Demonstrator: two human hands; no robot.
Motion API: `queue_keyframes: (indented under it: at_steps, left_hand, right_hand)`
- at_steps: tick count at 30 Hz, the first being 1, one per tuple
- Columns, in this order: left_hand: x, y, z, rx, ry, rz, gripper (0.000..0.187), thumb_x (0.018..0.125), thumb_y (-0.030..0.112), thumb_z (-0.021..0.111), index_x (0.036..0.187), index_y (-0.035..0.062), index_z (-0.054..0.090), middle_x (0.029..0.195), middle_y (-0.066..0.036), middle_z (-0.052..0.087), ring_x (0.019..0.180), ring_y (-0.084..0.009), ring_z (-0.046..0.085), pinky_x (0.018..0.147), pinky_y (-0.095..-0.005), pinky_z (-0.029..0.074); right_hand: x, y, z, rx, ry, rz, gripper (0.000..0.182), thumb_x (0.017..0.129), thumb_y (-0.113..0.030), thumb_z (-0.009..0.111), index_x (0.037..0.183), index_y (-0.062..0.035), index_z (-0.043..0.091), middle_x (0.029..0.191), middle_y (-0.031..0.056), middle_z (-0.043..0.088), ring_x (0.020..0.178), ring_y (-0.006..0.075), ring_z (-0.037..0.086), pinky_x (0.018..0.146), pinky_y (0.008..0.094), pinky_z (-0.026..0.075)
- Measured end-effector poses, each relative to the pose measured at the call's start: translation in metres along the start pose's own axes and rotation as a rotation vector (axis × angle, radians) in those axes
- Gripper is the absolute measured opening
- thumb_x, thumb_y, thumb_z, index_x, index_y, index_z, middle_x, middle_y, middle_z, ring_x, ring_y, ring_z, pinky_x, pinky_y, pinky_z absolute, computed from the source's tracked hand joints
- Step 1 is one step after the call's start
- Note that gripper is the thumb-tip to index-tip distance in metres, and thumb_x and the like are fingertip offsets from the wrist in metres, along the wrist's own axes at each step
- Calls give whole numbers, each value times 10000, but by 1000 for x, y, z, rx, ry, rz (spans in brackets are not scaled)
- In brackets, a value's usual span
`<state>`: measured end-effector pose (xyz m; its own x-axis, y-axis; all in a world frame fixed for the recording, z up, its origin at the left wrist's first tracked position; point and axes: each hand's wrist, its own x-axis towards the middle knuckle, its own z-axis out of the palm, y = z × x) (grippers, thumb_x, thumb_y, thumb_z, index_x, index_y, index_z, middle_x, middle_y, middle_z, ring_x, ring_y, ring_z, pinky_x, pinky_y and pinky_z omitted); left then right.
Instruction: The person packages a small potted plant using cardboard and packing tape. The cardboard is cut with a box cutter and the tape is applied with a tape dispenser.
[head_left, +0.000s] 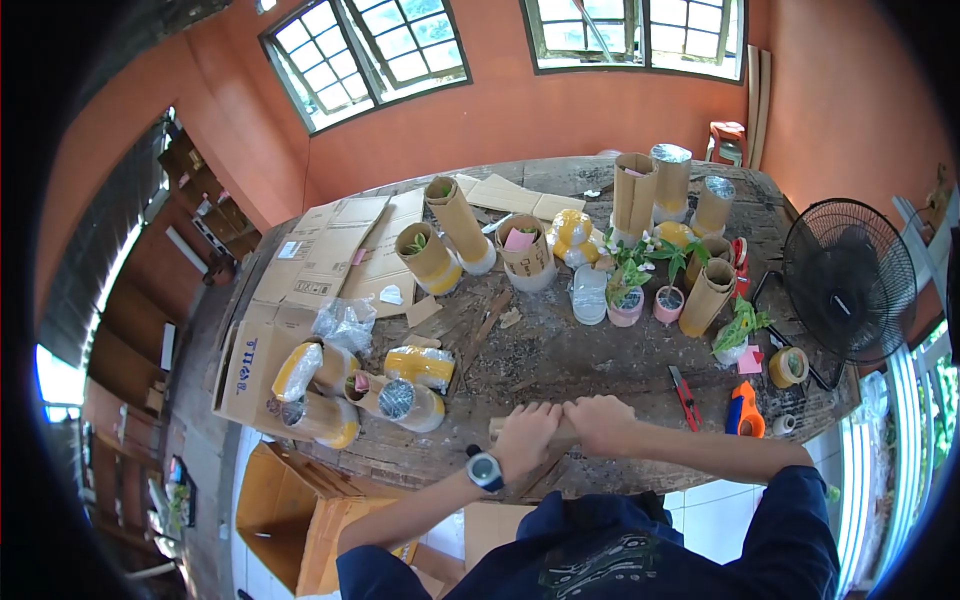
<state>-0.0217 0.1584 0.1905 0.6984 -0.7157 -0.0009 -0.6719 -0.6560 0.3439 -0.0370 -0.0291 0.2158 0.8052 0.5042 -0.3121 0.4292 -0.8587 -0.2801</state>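
lying near the right hand [600, 424] are a cutter [685, 399] and tape dispenser [741, 410].

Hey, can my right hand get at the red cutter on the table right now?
Probably yes: the red cutter lies near the right hand, with nothing visible between them, though that hand is on the brown piece at the moment.

Navy tee [700, 545], short slvs: L slv [380, 572], R slv [792, 520]. Print [598, 568] on cloth, pale grey-green linework on blk ground, wording n/legible. L wrist [508, 458]: watch [484, 470], round, whitish bezel, grey dial, dk strap w/ blk end showing. L hand [530, 432] & R hand [600, 424] bare; forearms likewise.
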Motion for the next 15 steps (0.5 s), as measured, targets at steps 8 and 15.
queue_keyframes:
  at_steps: [8,15]
  left_hand:
    - [4,-1,-20,-78,-362,-96,402,672,134,735,1029,10,598,919,-175,683,846,-393,677,738,-492,545]
    - [-10,3,35,194,161,55,341,683,177,729,964,8,638,891,-201,698,857,-363,697,749,-471,556]
  right_hand:
    - [-2,-4,37,-92,269,-67,411,660,-171,786,1009,-9,642,934,209,707,901,349,711,799,455,576]
    - [3,5,18,213,-224,36,473,686,-113,741,1119,-8,580,956,193,692,894,371,702,791,456,574]
